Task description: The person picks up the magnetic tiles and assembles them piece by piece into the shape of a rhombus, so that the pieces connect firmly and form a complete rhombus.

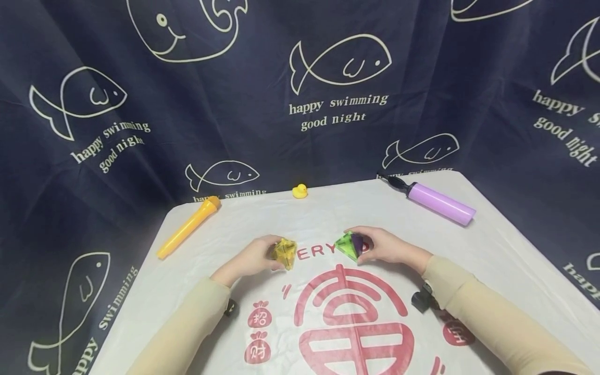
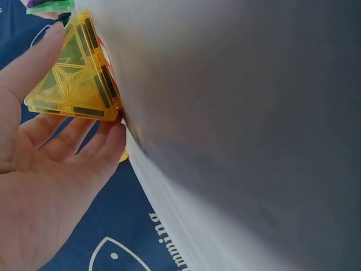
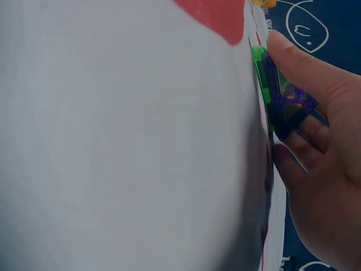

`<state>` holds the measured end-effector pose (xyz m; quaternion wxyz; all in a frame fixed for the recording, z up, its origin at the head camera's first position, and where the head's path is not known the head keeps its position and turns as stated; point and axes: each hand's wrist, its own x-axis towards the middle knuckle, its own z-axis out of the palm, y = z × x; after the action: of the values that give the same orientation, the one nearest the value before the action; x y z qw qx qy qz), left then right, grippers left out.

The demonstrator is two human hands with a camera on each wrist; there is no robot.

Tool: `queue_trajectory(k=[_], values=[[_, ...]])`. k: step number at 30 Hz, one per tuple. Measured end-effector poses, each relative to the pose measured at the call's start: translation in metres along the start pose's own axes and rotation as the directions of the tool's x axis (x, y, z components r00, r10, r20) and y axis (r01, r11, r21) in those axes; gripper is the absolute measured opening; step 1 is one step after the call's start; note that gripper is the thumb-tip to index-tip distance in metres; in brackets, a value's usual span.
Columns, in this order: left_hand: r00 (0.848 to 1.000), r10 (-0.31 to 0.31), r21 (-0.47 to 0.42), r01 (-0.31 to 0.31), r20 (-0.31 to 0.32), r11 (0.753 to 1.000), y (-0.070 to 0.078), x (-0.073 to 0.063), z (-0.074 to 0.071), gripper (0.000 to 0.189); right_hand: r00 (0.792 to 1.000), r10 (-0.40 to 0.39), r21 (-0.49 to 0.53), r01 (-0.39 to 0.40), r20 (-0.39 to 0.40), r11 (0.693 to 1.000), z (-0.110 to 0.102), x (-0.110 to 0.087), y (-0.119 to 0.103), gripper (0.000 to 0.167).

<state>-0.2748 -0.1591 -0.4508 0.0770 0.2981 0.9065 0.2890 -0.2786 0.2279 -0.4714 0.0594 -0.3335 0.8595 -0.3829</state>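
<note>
Between the thumb and fingers of my left hand (image 1: 255,256) is a see-through yellow pyramid of magnetic tiles (image 1: 285,253). In the left wrist view the thumb presses one side of this yellow pyramid (image 2: 73,84), and the fingers bend under its lower edge. My right hand (image 1: 384,246) pinches a green and purple magnetic-tile shape (image 1: 347,246), its green face turned toward the left hand. The right wrist view shows the purple part (image 3: 275,90) nearest the palm. A gap separates the two shapes, both over the middle of the table.
A white tablecloth (image 1: 211,229) with red print covers the table. An orange toy microphone (image 1: 189,226) lies at the back left, a yellow rubber duck (image 1: 300,191) sits at the back edge, and a purple hand pump (image 1: 440,203) lies at the back right. Dark blue fish-print curtains (image 1: 262,114) hang behind.
</note>
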Motion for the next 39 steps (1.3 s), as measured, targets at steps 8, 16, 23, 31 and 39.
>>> queue_trajectory(k=[8, 16, 23, 31, 39], values=[[0.999, -0.043, 0.014, 0.044, -0.015, 0.999, 0.001, 0.007, 0.003, 0.05, 0.999, 0.034, -0.024, -0.033, 0.008, 0.999, -0.004, 0.001, 0.004, 0.072], [0.997, -0.078, 0.015, 0.079, -0.026, 0.997, 0.01, 0.012, 0.007, 0.049, 0.998, 0.0, -0.083, -0.005, -0.061, 0.997, 0.005, 0.007, -0.004, 0.066], [1.0, -0.028, 0.042, 0.028, -0.008, 0.999, 0.021, 0.021, 0.012, 0.049, 0.994, 0.034, -0.15, -0.05, -0.106, 0.987, 0.01, 0.011, -0.014, 0.055], [1.0, -0.023, 0.034, 0.023, -0.001, 0.999, 0.033, 0.028, 0.017, 0.049, 0.994, 0.043, -0.16, -0.059, -0.102, 0.985, 0.02, 0.02, -0.019, 0.05], [1.0, 0.011, 0.038, -0.011, 0.002, 0.999, 0.041, 0.038, 0.026, 0.05, 0.995, 0.064, -0.151, -0.074, -0.07, 0.986, 0.026, 0.028, -0.029, 0.05]])
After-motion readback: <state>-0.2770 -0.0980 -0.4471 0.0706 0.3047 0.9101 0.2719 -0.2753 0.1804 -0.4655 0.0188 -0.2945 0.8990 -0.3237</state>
